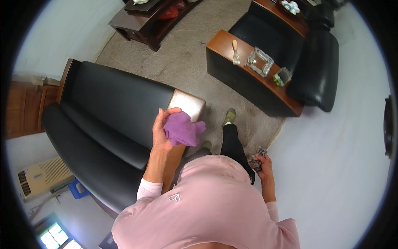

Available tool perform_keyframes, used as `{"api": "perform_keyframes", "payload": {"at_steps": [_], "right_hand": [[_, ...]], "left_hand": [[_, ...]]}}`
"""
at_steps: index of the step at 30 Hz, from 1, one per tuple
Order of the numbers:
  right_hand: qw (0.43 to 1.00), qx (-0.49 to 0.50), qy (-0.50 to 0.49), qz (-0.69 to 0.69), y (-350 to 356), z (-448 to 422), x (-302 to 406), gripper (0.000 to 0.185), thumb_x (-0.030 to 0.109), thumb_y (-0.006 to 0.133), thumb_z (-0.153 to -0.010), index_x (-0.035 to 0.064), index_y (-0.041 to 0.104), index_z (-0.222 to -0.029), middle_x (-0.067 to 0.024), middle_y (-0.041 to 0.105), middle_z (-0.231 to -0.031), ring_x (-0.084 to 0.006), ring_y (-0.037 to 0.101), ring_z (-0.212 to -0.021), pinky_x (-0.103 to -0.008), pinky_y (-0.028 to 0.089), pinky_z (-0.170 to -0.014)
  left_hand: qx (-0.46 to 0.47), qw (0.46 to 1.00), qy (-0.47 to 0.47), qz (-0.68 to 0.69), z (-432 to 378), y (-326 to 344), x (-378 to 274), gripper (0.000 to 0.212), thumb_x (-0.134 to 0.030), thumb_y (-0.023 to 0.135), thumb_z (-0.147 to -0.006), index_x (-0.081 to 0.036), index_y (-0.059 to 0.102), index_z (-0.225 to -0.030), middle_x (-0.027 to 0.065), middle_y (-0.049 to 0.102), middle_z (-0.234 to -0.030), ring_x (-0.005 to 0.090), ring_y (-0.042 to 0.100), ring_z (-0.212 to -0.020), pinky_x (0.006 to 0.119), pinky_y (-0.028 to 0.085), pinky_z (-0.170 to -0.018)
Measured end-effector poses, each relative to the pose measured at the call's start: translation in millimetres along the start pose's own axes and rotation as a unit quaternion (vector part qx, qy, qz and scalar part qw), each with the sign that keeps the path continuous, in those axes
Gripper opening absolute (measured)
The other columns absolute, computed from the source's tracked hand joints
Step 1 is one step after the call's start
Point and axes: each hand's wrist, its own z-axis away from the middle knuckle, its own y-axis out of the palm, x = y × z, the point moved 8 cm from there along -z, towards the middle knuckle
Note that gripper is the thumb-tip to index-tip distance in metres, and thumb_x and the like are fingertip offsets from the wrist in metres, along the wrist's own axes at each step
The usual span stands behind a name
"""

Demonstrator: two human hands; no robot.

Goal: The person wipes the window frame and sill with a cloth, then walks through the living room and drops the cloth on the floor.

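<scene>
A bunched purple cloth (182,129) rests in my left hand (160,130), above the wooden armrest (186,102) of a black sofa (121,96). My right hand (265,166) grips a crumpled grey-brown rag (258,159) low at my right side, close to the pale wall (323,174). The fingers hide part of each cloth. Ahead on the right, the wooden armrest (217,40) of a black armchair (267,28) bears a scraper with a wooden handle (235,51), a square glass ashtray (260,61) and a small clear container with something green (282,77).
A dark wooden low table (140,25) stands at the far left, with red bags (171,11) on its lower shelf. Grey-brown floor (180,56) runs between the seats. Behind the sofa are a wall air conditioner (45,176) and a blue plastic object (78,189).
</scene>
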Motion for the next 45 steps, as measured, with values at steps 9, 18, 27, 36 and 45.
{"api": "perform_keyframes", "payload": {"at_steps": [9,18,27,36,45], "right_hand": [[0.985,0.098,-0.066,0.125,101.2,-132.1,207.4,0.033,0.01,0.068,-0.082,0.0115,0.057,-0.113,-0.0017,0.062,-0.085,-0.0166,0.061,-0.071,-0.0346,0.049,-0.054],[0.953,0.193,-0.022,0.232,239.2,-220.1,259.5,0.033,0.01,0.072,-0.079,0.0084,0.059,-0.11,-0.0013,0.062,-0.087,-0.0141,0.06,-0.076,-0.0313,0.05,-0.061],[0.963,0.155,0.064,0.21,362.2,-280.9,218.1,0.037,0.001,0.066,-0.08,0.0033,0.058,-0.116,-0.0063,0.064,-0.091,-0.0187,0.064,-0.078,-0.0344,0.055,-0.065],[0.962,0.175,0.093,0.186,580.6,-303.9,253.2,0.031,-0.001,0.063,-0.083,0.0056,0.057,-0.113,-0.006,0.062,-0.088,-0.0193,0.064,-0.073,-0.0365,0.057,-0.062],[0.966,0.163,0.174,0.1,646.3,-422.1,271.4,0.035,0.006,0.068,-0.081,0.0089,0.055,-0.113,-0.0078,0.065,-0.085,-0.021,0.064,-0.066,-0.0355,0.051,-0.043]], "left_hand": [[-0.1,0.984,0.141,0.036,-72.3,24.0,-44.8,0.055,-0.051,0.048,-0.096,0.001,0.062,-0.107,0.0145,0.065,-0.099,0.0262,0.064,-0.093,0.04,0.053,-0.086],[-0.185,0.964,0.165,0.1,-129.5,23.1,-58.6,0.055,-0.052,0.05,-0.095,0.001,0.062,-0.105,0.014,0.065,-0.097,0.0262,0.064,-0.092,0.04,0.053,-0.085],[-0.169,0.974,0.123,0.083,-286.7,-6.6,-164.6,0.054,-0.051,0.053,-0.093,0.001,0.063,-0.103,0.0173,0.067,-0.094,0.0309,0.066,-0.089,0.044,0.054,-0.083],[-0.139,0.988,0.018,0.065,-456.6,-11.8,-309.5,0.054,-0.052,0.049,-0.095,0.0,0.062,-0.105,0.0199,0.067,-0.098,0.0353,0.065,-0.097,0.05,0.052,-0.087],[-0.176,0.982,-0.049,-0.042,-599.0,0.3,-345.2,0.054,-0.05,0.049,-0.096,0.0,0.062,-0.11,0.0139,0.066,-0.1,0.0267,0.063,-0.096,0.042,0.053,-0.086]]}}
